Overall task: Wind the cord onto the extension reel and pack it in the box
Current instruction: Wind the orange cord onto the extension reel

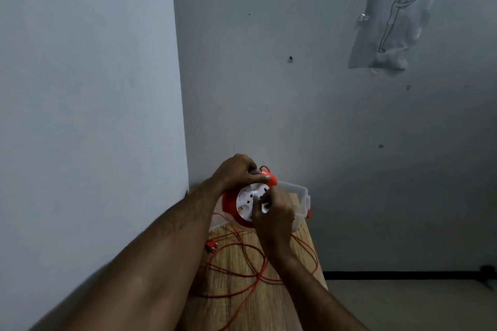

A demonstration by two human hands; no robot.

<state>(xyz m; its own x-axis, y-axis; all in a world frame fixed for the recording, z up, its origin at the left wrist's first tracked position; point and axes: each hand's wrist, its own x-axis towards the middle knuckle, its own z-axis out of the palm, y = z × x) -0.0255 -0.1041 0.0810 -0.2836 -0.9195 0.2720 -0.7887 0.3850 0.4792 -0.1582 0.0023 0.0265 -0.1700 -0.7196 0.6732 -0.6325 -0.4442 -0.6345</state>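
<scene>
An orange extension reel (229, 201) with a white socket face (246, 200) is held up above the wooden table (231, 301). My left hand (238, 169) grips the reel's top handle. My right hand (274, 209) pinches the small white crank on the socket face. Loose loops of orange cord (242, 266) lie on the table below, with the orange plug (211, 246) at the left. A clear plastic box (298, 193) with an orange latch stands just behind the reel, partly hidden by my hands.
The narrow table sits in a corner, with a pale wall on the left and a grey wall behind. Bare floor lies to the right of the table edge. A plastic sheet with a line drawing (392, 19) hangs on the back wall.
</scene>
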